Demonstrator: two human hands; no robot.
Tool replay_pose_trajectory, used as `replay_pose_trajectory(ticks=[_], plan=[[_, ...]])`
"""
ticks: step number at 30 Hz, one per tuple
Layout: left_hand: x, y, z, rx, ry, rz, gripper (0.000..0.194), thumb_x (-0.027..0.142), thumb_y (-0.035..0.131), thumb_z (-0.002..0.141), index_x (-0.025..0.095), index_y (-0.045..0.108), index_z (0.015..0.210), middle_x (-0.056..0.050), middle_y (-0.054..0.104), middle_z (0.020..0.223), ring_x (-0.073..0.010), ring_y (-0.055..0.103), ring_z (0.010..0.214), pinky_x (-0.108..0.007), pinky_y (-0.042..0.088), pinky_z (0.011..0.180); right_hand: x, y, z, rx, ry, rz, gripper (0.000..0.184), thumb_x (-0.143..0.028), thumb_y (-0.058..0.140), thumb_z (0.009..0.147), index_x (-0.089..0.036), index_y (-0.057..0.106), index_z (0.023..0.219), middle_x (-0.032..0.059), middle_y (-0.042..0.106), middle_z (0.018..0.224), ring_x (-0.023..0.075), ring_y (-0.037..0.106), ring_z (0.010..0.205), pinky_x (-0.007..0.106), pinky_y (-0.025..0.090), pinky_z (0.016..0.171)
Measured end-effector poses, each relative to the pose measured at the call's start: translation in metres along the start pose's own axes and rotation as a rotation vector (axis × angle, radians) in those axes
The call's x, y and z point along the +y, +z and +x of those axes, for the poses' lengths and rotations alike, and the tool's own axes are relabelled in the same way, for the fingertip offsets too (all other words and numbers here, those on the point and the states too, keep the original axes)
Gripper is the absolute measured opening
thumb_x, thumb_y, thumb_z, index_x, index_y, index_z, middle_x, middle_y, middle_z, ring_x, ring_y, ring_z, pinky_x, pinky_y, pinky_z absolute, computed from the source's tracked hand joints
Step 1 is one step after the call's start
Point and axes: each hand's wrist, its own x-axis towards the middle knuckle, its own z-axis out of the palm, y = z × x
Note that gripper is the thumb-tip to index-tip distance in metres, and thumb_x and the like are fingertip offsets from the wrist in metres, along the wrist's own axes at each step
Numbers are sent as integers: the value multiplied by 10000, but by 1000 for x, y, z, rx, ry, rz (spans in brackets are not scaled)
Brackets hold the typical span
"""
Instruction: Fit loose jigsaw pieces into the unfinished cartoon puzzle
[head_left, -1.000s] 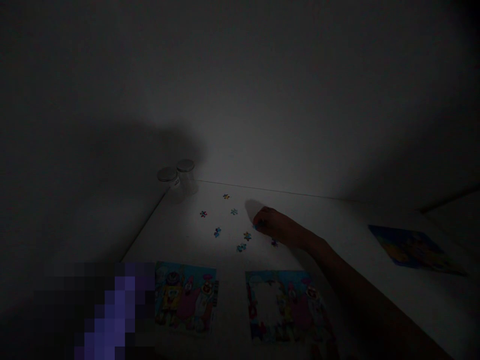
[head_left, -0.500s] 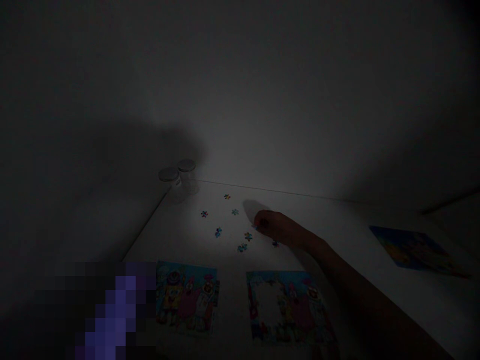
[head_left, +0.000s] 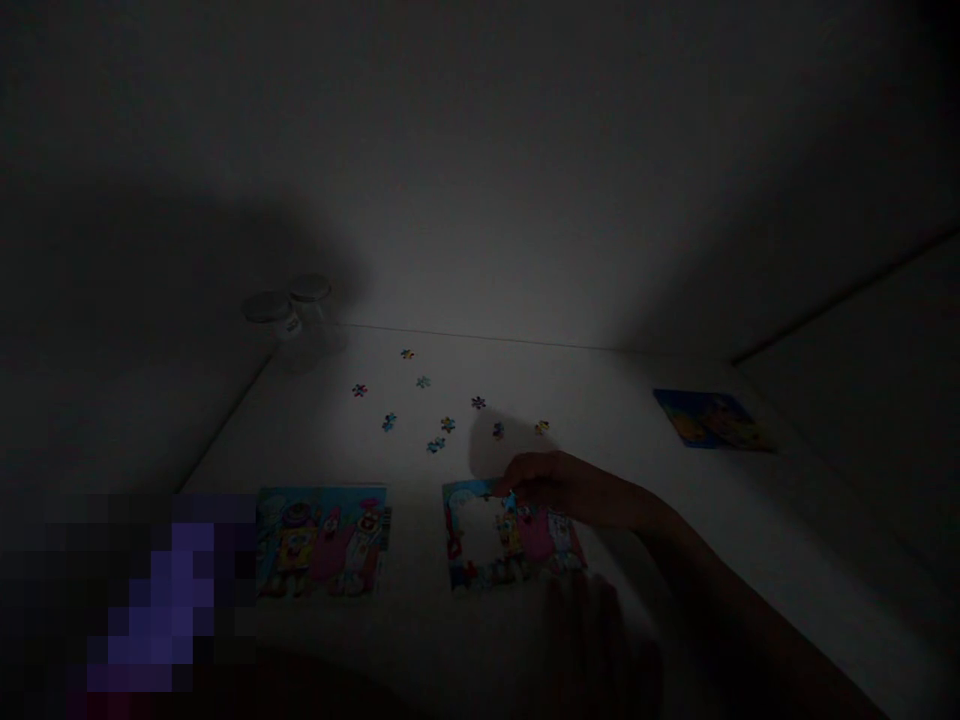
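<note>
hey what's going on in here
A person's right hand holds a small blue puzzle piece at a cartoon jigsaw, just right of its unfilled gap. The left hand, dim in this light, is open at the jigsaw's near edge. Loose pieces lie scattered beyond, and a similar picture without a gap lies to the left.

The right hand (head_left: 559, 484) is bare, as is the slender right forearm (head_left: 739, 590); the left hand (head_left: 592, 635) shows only dim, blurred fingers in shadow.

Two jars (head_left: 322, 318), nine scattered puzzle pieces (head_left: 448, 425)
</note>
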Motion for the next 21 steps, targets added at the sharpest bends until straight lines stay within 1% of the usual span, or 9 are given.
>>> replay_pose_trajectory(ticks=[3,7,8,10,12,13,17,21], plan=[[8,12,8,46,-52,-47,537,447,510,917,232,419,1400,-142,513,1366,-336,532,1202,-588,434,948,9,5,0,44,34,64,206,-188,537,869,-192,679,1018,37,669,957,149,596,833,276,464,737],[18,22,12,94,-91,-82,491,416,465,932,234,447,1388,-162,567,1317,-377,574,1147,-615,417,889,16,7,6,82,73,179,139,-216,611,818,-174,683,929,8,650,814,116,556,696,234,434,632],[18,23,12,122,-105,-93,478,414,460,935,227,459,1375,-166,576,1306,-378,580,1135,-614,405,884,16,8,7,98,84,190,136,-228,620,815,-174,690,918,6,649,804,112,550,686,229,429,622],[16,21,11,214,-150,-116,442,411,464,938,213,498,1332,-164,597,1276,-369,587,1120,-608,372,897,17,8,7,127,102,199,150,-263,631,820,-176,706,916,7,653,806,110,548,679,226,426,613],[12,17,10,293,-186,-143,416,426,468,938,209,533,1287,-148,620,1245,-353,590,1113,-599,336,922,16,8,6,129,118,193,187,-312,617,849,-179,716,934,10,653,798,108,542,660,226,424,601],[9,14,10,312,-197,-152,417,443,465,937,207,543,1272,-141,631,1229,-348,591,1110,-596,325,930,15,8,5,124,121,179,211,-338,603,867,-179,719,941,10,649,783,107,536,648,227,422,593],[9,13,9,265,-180,-150,493,511,432,935,194,514,1304,-148,615,1260,-353,572,1140,-599,313,953,12,8,4,118,106,121,299,-424,554,912,-179,719,961,12,637,750,106,525,626,221,408,563],[15,20,9,315,-214,-135,515,521,443,924,180,522,1302,-179,600,1271,-379,567,1143,-647,299,967,10,7,3,118,85,108,361,-452,474,952,-174,704,971,20,637,780,114,558,666,213,417,564]])
